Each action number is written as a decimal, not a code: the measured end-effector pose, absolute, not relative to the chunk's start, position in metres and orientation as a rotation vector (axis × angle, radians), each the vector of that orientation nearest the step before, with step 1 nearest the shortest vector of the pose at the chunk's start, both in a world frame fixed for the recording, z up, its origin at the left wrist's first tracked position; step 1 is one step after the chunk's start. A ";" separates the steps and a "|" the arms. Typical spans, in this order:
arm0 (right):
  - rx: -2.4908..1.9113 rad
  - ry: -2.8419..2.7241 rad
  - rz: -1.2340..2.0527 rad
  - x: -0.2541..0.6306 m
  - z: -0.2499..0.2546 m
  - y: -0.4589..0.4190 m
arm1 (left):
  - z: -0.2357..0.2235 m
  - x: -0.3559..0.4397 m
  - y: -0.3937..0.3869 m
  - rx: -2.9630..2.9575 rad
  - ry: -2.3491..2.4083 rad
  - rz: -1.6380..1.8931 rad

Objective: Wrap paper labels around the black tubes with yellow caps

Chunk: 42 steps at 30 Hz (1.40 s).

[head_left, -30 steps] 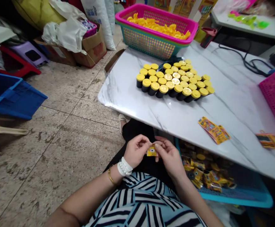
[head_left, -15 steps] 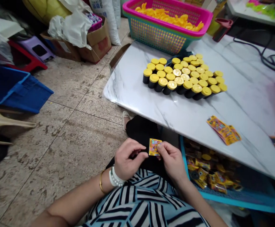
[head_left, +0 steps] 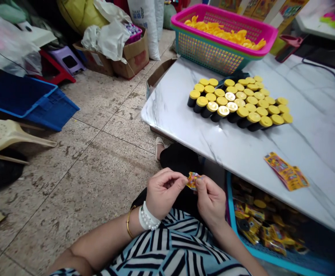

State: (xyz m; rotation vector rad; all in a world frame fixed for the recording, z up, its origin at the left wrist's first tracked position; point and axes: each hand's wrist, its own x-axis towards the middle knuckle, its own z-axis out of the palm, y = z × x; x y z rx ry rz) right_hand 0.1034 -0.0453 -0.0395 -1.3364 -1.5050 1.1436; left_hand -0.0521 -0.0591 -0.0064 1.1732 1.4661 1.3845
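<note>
Over my lap, a small yellow printed sleeve label (head_left: 193, 179) is held between both hands, and its surface looks bent. My left hand (head_left: 165, 191) pinches its left edge between thumb and fingertips. The thumb and fingers of my right hand (head_left: 211, 199) grip the label's right side and hide part of it. Several flat labels (head_left: 286, 171) of the same yellow print lie overlapped near the table's front edge. Farther back stand several black canisters with yellow lids (head_left: 241, 100), upright in a tight group.
A pink basket (head_left: 223, 17) of orange-yellow plastic parts sits nested in a teal one at the table's back. Below the marbled white tabletop (head_left: 181, 128), a blue crate (head_left: 232, 214) holds wrapped canisters. A cream stool (head_left: 9, 134) and blue bin (head_left: 49, 111) are at left.
My left fingers have closed on the label's left edge, where a gap was before. The label has gone from flat to bent. The view has shifted, moving the table rightward and down.
</note>
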 end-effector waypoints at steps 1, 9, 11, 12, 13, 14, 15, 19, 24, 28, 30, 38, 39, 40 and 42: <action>-1.325 -1.524 1.117 0.103 -0.039 -0.045 | -0.006 -0.053 -0.059 1.152 1.475 1.381; -1.237 -1.659 0.982 0.104 -0.036 -0.042 | -0.004 -0.054 -0.055 1.089 1.379 1.306; -1.226 -1.663 0.971 0.104 -0.035 -0.042 | -0.005 -0.054 -0.053 0.998 1.375 1.303; -1.227 -1.658 0.964 0.104 -0.035 -0.042 | -0.006 -0.054 -0.052 0.948 1.386 1.311; -1.228 -1.654 0.954 0.104 -0.034 -0.041 | -0.006 -0.055 -0.051 0.918 1.396 1.322; -1.226 -1.657 0.947 0.105 -0.034 -0.041 | -0.006 -0.055 -0.051 0.913 1.400 1.329; -1.224 -1.666 0.945 0.105 -0.033 -0.040 | -0.005 -0.055 -0.051 0.933 1.394 1.330; -1.228 -1.687 0.960 0.105 -0.029 -0.037 | 0.001 -0.053 -0.050 1.050 1.347 1.315; -1.191 -1.656 0.975 0.109 -0.010 -0.020 | 0.015 -0.051 -0.029 1.079 1.272 1.271; -1.167 -1.636 0.928 0.117 0.024 0.008 | 0.034 -0.051 0.018 1.098 1.017 1.228; -1.186 -1.666 0.898 0.123 0.041 0.023 | 0.047 -0.051 0.044 1.167 0.906 1.184; -1.238 -1.801 0.670 0.142 0.079 0.071 | 0.073 -0.059 0.094 1.427 0.801 1.049; -1.241 -1.816 0.672 0.143 0.084 0.077 | 0.075 -0.062 0.095 1.513 0.821 1.017; -1.240 -1.832 0.698 0.142 0.089 0.084 | 0.078 -0.066 0.097 1.610 0.844 0.975; -1.198 -1.932 0.854 0.137 0.096 0.099 | 0.084 -0.073 0.102 1.786 0.877 0.890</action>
